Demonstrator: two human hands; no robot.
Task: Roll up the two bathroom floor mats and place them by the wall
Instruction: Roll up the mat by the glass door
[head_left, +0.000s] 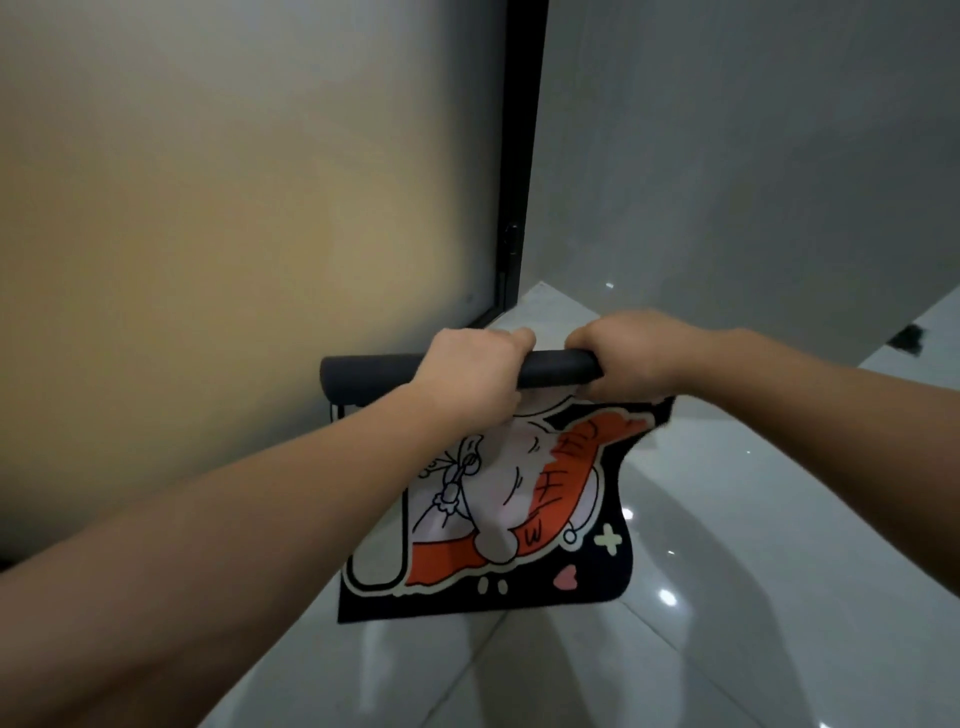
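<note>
A floor mat (498, 519) with a black border and an orange-and-white cartoon print hangs in the air above the tiled floor. Its top part is wound into a dark grey roll (363, 376) held level. My left hand (470, 376) grips the roll near its middle, fingers wrapped over the top. My right hand (628, 356) grips the roll's right end. The unrolled part droops down with its lower edge close to the floor. Only this one mat is in view.
A frosted glass door (234, 208) in a black frame (522, 171) fills the left. A grey wall (753, 156) stands behind and to the right. Glossy white floor tiles (727, 597) spread below. A small dark object (906, 338) lies at the far right.
</note>
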